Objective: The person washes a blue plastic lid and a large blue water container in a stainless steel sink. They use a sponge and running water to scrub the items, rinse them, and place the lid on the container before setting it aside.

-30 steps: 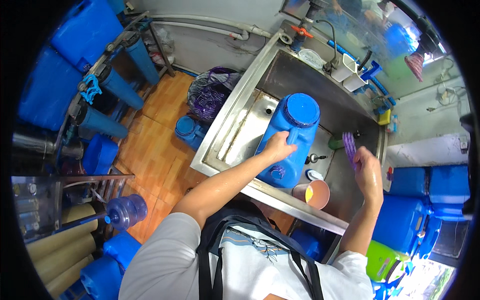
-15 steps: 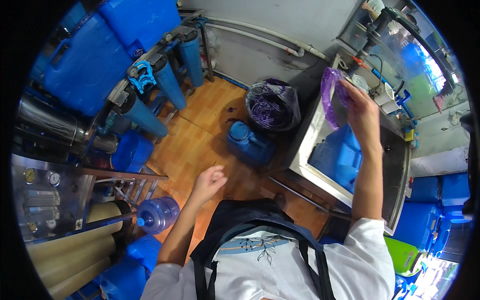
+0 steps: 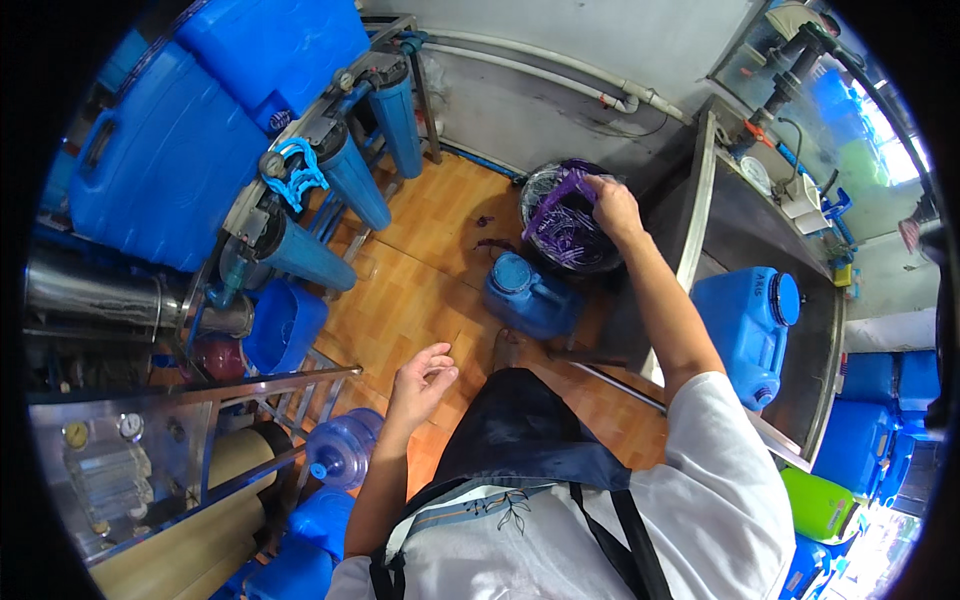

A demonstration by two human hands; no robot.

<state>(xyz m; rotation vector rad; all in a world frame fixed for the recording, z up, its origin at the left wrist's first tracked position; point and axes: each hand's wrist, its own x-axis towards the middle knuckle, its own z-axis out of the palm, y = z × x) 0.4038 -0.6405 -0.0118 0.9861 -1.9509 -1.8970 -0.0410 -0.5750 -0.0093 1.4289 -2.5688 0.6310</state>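
My right hand (image 3: 614,208) is closed on a strip of purple plastic film (image 3: 552,203) and holds it over a black-lined waste bin (image 3: 600,262). More purple strips lie inside the bin. Empty, with loosely bent fingers held apart, my left hand (image 3: 421,384) hangs over the floor in front of me. Below the bin stands a blue jug (image 3: 530,295) with a round cap. To the right, a blue square container (image 3: 735,320) with a capped neck rests in the metal sink (image 3: 690,230).
Blue filter housings (image 3: 355,178) line a rack on the left, beside large blue containers (image 3: 165,150). A clear water bottle (image 3: 345,447) lies near my left forearm. A metal panel with gauges (image 3: 105,470) stands at lower left. A green container (image 3: 818,505) is at lower right.
My right hand has moved left from above the sink to the bin, carrying the purple film. The blue container in the sink shows more fully. My left-hand fingers have loosened slightly.
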